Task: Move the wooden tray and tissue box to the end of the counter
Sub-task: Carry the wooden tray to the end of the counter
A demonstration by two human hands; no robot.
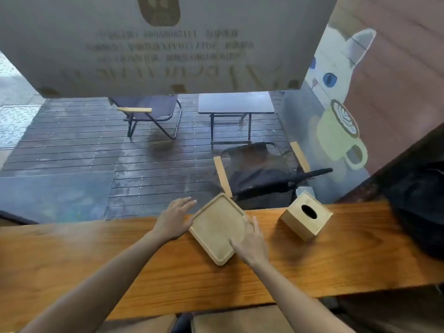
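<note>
A light wooden tray (pixel 217 228) with a low rim lies at an angle in the middle of the wooden counter (pixel 96 255), its far corner past the counter's back edge. My left hand (pixel 174 221) rests against the tray's left edge with its fingers stretched out and apart. My right hand (pixel 251 245) grips the tray's near right edge, thumb on the inside and fingers along the rim. A wooden tissue box (pixel 306 216) with an oval slot on top stands on the counter to the right of the tray, apart from both hands.
A black bag (pixel 418 207) sits at the counter's right end, close to the tissue box. A window runs behind the counter; outside are folding chairs (pixel 153 111) and a small table (pixel 236 102) on a wet deck. Stool seats (pixel 240 318) stand below the counter.
</note>
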